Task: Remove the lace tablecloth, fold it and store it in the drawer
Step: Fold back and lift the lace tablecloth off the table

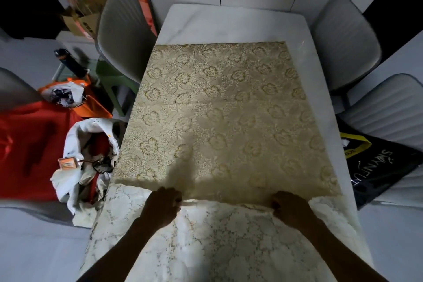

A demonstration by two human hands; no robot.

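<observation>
hands: left hand [163,201] and right hand [289,207] each pinched on the fold edge, well apart
lace tablecloth [217,110]: spread on the bench [229,23] from under the hands outward, pale layer nearest
feel: probably light, floppy, snaggy, so best gripped at edges or corners

The scene is dimly lit. A soft shadow is cast on the cloth [219,107] beyond the hands. Edges are bent by the wide lens; corners are dark.

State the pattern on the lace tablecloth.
Gold floral lace tablecloth, clearest in the head view.
</observation>
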